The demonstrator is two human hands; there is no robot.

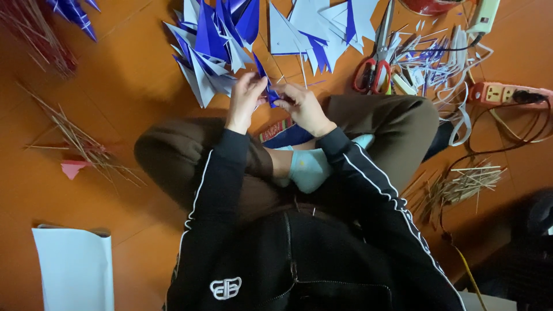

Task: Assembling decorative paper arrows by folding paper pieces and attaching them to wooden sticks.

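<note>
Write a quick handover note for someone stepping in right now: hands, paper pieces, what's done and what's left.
Left hand and right hand both pinch one small blue paper piece above the lap, mid-fold.
Done: pile of folded blue-and-white pieces on the orange floor ahead.
Left: the piece in hand is unfinished.
Red-handled scissors lie to the right, thin sticks by the right knee.

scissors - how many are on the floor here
1: the red-handled scissors lie on the orange floor beyond the right hand, beside the paper scraps. More could be hidden under the blue and white paper pile.
</note>
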